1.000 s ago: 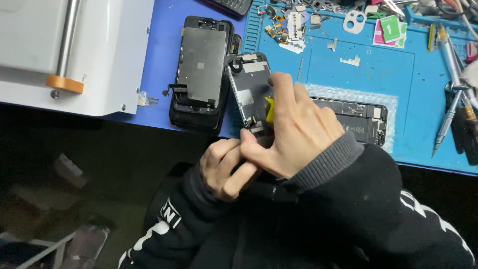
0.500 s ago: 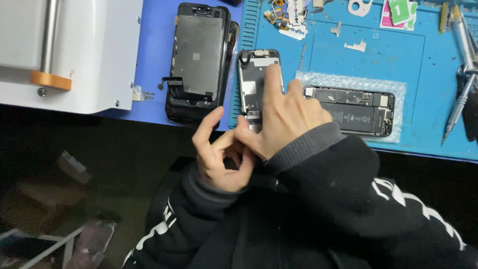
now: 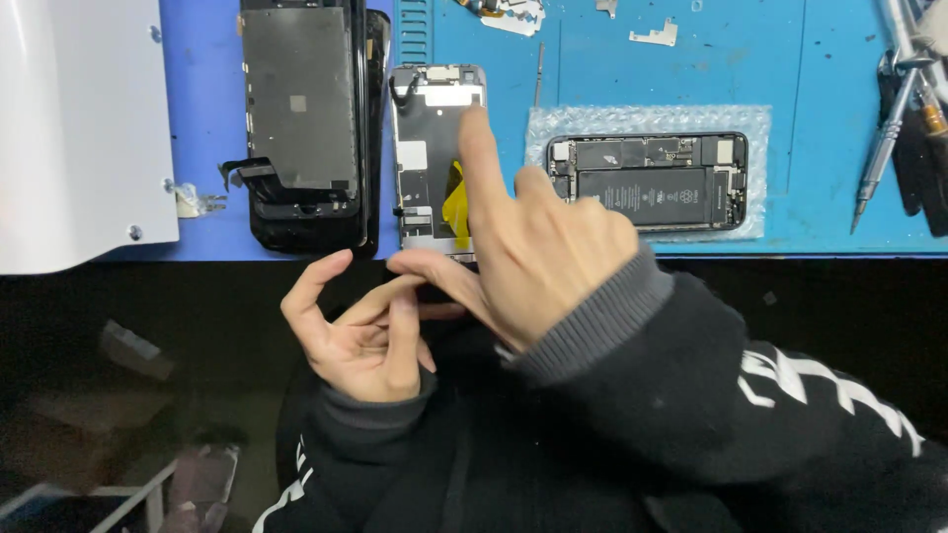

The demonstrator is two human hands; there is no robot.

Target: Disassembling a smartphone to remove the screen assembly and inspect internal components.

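- Head view, only one I've got: right hand [image 3: 538, 252] reaches fwd over the near edge of the blue surface [image 3: 820, 89], index finger stretched out and pressing on the phone plate [image 3: 427, 148], a silver metal panel w/ a yellow strip [image 3: 452, 212] on it.
- Plate lies straight ahead of the right hand, just past the surface edge; its long axis runs away from me, same line as the index finger. Right hand is on it, left hand [image 3: 360, 331] is nearer me and off the surface.
- Right grip: half open. Index pins the plate, thumb points left below its near end, toward the left fingers; other fingers curled. Nothing enclosed in it.
- Left grip: loosely open, thumb up, fingers bent toward the right thumb, about touching it. Can't tell if sth small is pinched btw them; no object shows.
- Just left of the plate: black screen unit [image 3: 301, 109], face down, same long axis. Right of it: opened phone body [image 3: 647, 183] on bubble wrap [image 3: 750, 123], long axis crosswise.
- Far left: white machine [image 3: 84, 128]. Far right: screwdriver [image 3: 884, 148] and other tools.
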